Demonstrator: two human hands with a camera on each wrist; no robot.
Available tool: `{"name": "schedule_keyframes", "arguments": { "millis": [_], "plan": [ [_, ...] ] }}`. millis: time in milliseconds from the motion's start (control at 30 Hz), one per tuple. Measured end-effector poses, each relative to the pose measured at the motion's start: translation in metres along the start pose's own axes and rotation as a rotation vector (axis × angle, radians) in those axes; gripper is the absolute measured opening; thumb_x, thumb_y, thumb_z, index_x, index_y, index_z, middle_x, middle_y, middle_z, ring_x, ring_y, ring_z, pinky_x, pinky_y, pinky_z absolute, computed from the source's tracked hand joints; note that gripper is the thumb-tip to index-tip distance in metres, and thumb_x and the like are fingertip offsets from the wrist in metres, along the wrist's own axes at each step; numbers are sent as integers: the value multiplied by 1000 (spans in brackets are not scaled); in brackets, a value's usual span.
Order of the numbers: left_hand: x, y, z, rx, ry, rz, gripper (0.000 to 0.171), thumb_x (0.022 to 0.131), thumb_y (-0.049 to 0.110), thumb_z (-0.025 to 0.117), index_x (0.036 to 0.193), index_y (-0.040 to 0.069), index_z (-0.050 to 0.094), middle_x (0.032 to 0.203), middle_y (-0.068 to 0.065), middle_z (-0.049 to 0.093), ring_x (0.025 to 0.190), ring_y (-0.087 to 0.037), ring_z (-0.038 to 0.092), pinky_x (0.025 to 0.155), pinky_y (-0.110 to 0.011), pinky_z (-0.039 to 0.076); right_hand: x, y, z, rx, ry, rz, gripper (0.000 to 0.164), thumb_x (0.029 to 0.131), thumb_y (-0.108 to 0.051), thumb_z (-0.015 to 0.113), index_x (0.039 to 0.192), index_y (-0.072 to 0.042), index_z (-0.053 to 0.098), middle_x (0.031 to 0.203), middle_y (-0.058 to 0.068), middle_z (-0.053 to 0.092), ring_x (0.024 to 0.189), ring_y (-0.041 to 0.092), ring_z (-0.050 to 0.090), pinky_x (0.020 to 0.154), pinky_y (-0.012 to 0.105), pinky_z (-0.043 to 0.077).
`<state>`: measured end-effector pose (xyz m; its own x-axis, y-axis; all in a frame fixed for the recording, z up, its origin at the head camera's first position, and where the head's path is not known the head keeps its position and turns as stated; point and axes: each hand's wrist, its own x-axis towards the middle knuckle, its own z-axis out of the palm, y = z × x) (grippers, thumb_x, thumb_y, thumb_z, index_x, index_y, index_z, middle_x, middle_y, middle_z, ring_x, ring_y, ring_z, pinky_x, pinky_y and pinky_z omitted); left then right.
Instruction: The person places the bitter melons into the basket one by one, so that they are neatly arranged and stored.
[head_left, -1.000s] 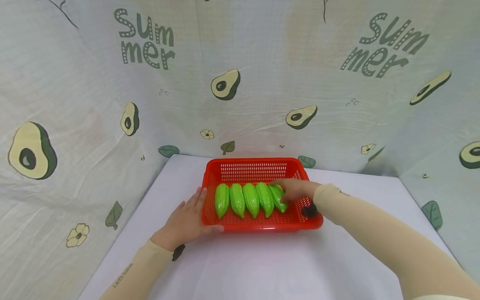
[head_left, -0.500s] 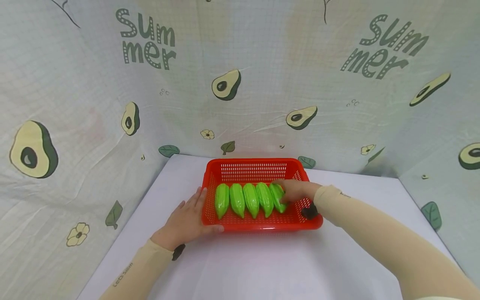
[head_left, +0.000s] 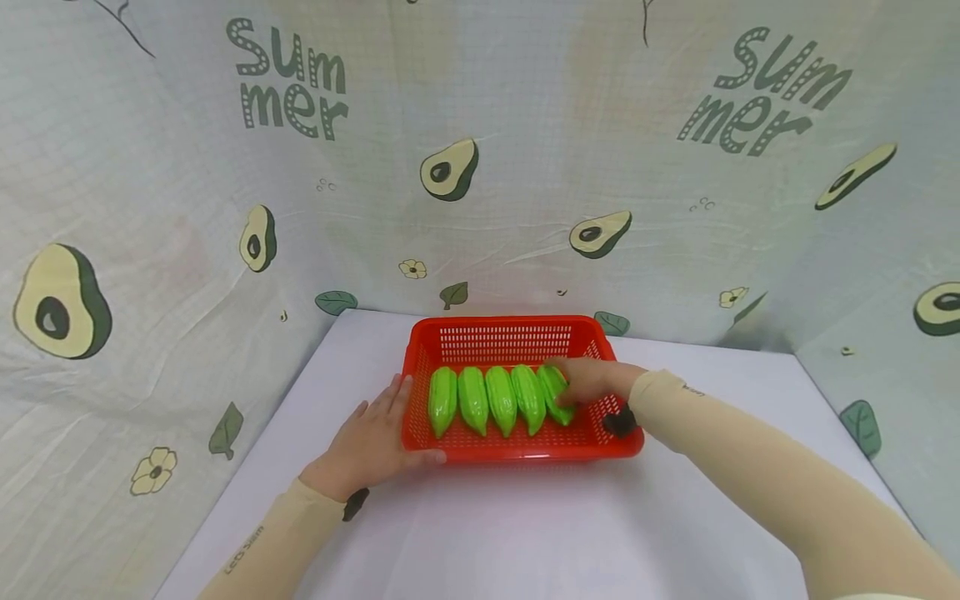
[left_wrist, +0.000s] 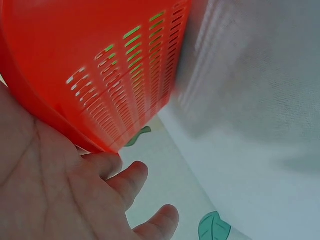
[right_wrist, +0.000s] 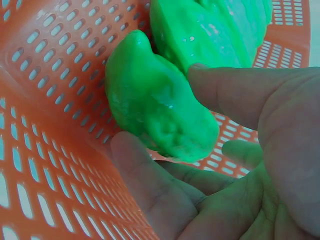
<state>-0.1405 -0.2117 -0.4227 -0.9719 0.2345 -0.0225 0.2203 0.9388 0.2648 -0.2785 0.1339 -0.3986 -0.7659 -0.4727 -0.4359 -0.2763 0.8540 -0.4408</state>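
A red perforated plastic basket stands on the table, with several glossy, ridged green bitter melons lying side by side in it. My right hand reaches into the basket's right end and pinches the rightmost bitter melon. In the right wrist view its thumb lies on one side, between this melon and its neighbour, and a finger is against the other side. My left hand rests against the basket's front left corner, fingers extended along the left side and thumb at the front rim.
A white table bears the basket near its back edge. Behind and at both sides hangs a pale cloth printed with avocados, leaves and lettering. Both forearms wear beige sleeves.
The right hand's fingers shift slightly over the rightmost bitter melon, which leans a little differently. The left hand and the basket stay in place.
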Motion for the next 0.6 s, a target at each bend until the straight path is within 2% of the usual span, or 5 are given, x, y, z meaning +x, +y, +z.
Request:
{"name": "schedule_keyframes", "arguments": {
  "millis": [167,300,433,600],
  "plan": [
    [0,-2,-3,-9,-8,-4,125,74,82,60,159,3,14,163,-19,19,146,-39,23,111,-64,25,-8,-5,-4,-42,32,10,84,87,-28,78,156,-14,33,136,11,56,124,33,52,98,58,46],
    [1,-6,-4,-23,-11,-2,123,75,81,60,159,3,15,163,-19,19,146,-39,25,110,-62,29,-21,-6,-13,-49,60,-35,84,89,-29,76,157,-15,30,142,16,53,125,36,52,97,59,47],
    [2,-11,-6,-46,-20,-9,119,77,82,57,159,5,18,162,-20,22,142,-42,32,106,-60,37,-43,-3,-24,-27,98,-113,83,91,-31,74,157,-15,28,143,20,50,123,38,54,93,54,51],
    [2,-20,-12,-47,-26,-16,113,80,78,58,159,6,21,160,-21,26,138,-44,37,98,-59,45,-80,10,-34,-41,179,-169,81,92,-38,72,157,-15,29,144,21,49,123,40,54,85,49,56]
  ]
}}
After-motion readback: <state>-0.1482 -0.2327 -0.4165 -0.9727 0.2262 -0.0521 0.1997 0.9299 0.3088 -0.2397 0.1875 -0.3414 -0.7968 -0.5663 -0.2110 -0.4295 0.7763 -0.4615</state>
